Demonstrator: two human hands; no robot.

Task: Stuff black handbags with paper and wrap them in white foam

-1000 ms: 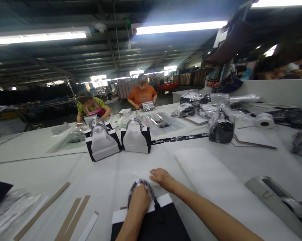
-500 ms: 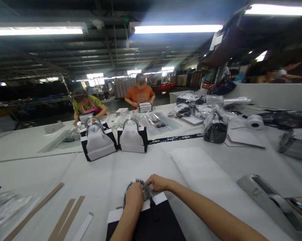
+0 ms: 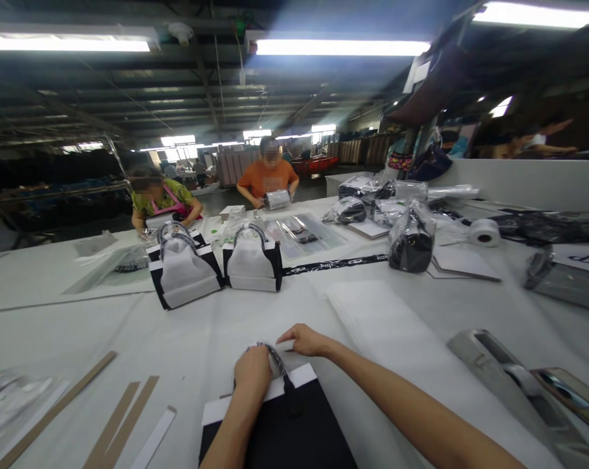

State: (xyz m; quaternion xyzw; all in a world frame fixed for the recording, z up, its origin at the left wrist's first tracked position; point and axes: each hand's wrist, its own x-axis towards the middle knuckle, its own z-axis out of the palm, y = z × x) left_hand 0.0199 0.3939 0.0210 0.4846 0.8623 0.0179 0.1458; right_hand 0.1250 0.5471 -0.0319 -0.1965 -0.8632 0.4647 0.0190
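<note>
black bag (image 3: 279, 433): lies flat on the white tabletop (image 3: 373, 312) right in front of us, its white band on the far edge.
handle (image 3: 276, 357): braided, arching out past the black bag's white band.
left hand (image 3: 252, 372): our fingers are curled shut over the handle, at the black bag's far edge.
right hand (image 3: 305, 340): just beyond the black bag, fingers drawn narrow with their tips at the handle; we cannot tell whether they grip it.
wrapped bags (image 3: 184, 280): two, upright and side by side, well beyond the black bag.
cardboard strips (image 3: 123, 423): flat, left of the black bag.
tape dispenser (image 3: 500, 371): right of the black bag, well apart.
</note>
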